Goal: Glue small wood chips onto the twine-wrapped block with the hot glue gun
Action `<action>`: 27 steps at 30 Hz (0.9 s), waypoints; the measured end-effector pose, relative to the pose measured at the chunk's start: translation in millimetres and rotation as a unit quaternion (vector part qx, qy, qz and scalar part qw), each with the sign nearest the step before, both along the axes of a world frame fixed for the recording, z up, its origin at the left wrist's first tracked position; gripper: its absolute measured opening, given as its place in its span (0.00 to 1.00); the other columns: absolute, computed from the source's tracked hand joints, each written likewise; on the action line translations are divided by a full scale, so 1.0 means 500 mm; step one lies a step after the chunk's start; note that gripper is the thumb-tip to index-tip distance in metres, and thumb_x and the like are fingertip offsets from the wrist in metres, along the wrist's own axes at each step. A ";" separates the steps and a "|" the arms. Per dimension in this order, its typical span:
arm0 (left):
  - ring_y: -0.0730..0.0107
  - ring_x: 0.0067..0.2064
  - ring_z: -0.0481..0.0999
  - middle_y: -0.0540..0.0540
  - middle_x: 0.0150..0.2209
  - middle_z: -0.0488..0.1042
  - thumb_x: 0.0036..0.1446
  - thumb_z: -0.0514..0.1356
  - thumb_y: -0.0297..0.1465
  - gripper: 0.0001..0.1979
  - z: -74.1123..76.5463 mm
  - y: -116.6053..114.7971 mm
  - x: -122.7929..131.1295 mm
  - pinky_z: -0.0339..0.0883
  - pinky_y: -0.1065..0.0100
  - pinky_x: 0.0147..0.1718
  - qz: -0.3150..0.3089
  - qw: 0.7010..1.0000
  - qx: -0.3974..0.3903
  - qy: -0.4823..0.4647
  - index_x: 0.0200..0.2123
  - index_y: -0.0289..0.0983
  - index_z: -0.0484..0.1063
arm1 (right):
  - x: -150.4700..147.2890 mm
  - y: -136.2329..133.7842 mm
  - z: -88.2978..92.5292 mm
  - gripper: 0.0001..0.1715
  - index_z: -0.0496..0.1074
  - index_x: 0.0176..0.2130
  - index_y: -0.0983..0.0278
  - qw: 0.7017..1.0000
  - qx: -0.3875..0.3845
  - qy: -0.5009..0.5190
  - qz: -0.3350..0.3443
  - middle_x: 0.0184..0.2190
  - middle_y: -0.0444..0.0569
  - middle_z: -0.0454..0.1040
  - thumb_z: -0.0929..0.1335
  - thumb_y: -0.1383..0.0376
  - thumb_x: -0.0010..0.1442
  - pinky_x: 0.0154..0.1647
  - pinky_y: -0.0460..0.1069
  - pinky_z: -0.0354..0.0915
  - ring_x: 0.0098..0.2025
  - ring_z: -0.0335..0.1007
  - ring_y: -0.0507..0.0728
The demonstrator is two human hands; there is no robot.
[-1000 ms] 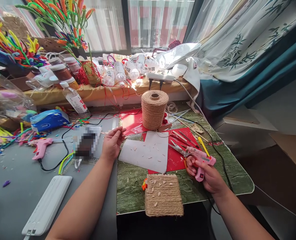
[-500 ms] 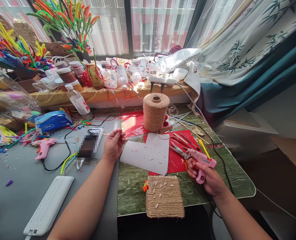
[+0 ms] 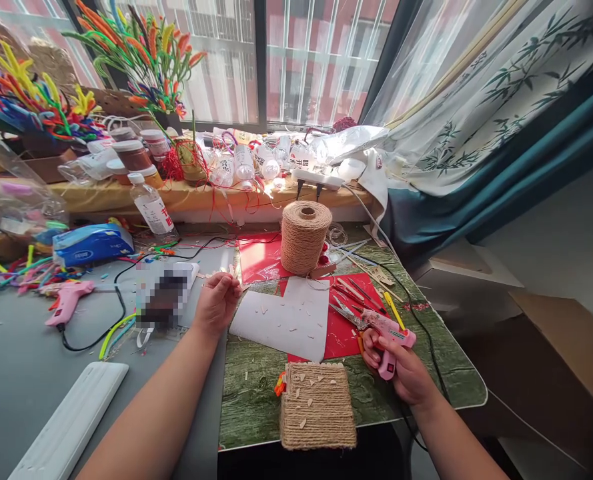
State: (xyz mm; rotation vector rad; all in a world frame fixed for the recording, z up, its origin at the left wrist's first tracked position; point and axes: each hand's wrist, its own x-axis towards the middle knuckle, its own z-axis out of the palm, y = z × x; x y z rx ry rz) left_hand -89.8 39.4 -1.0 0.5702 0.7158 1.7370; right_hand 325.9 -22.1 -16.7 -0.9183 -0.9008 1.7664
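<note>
My right hand [image 3: 401, 367] is wrapped round the handle of a pink hot glue gun [image 3: 389, 330], whose nozzle points left. My left hand [image 3: 217, 303] is raised at the left edge of a white sheet [image 3: 281, 323], thumb and fingers pinched together; whatever is between the fingertips is too small to make out. Near the table's front edge lies a square panel wrapped in jute twine [image 3: 319, 417], with small pale chips on it and an orange bit at its left. Scissors [image 3: 349, 312] lie just left of the glue gun, partly hidden.
Behind the white sheet stands a large spool of twine [image 3: 305, 243] on red sheets [image 3: 259, 257]. A second pink glue gun [image 3: 70, 303], a phone [image 3: 169, 297] and a white power strip [image 3: 71, 420] are at the left. A yellow pen-like tool [image 3: 393, 310] and a black cable lie at the right.
The whole view has shifted, so the table things appear a little lower and further left. Both hands keep their pose; the glue gun is still in my right hand.
</note>
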 end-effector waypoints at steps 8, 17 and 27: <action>0.73 0.34 0.82 0.45 0.39 0.83 0.54 0.74 0.32 0.11 0.010 -0.009 0.008 0.76 0.72 0.33 -0.062 0.998 0.002 0.015 0.40 0.39 0.81 | -0.002 0.000 -0.002 0.09 0.73 0.35 0.60 1.000 0.002 -0.006 -0.004 0.35 0.47 0.65 0.72 0.57 0.64 0.27 0.50 0.55 0.28 0.54 0.53; 0.66 0.42 0.83 0.39 0.52 0.82 0.54 0.70 0.27 0.19 0.003 -0.008 0.004 0.76 0.69 0.37 -0.093 0.995 0.001 0.047 0.50 0.40 0.81 | -0.003 -0.001 0.004 0.09 0.73 0.35 0.60 1.000 -0.003 -0.004 0.001 0.34 0.47 0.64 0.72 0.58 0.64 0.27 0.50 0.55 0.28 0.53 0.53; 0.72 0.34 0.81 0.43 0.39 0.83 0.50 0.76 0.39 0.18 -0.020 0.013 0.006 0.73 0.72 0.33 0.013 0.988 -0.046 0.145 0.41 0.38 0.81 | 0.001 0.002 -0.002 0.08 0.73 0.35 0.60 1.000 -0.004 0.004 0.002 0.34 0.47 0.65 0.72 0.58 0.63 0.27 0.50 0.55 0.27 0.54 0.52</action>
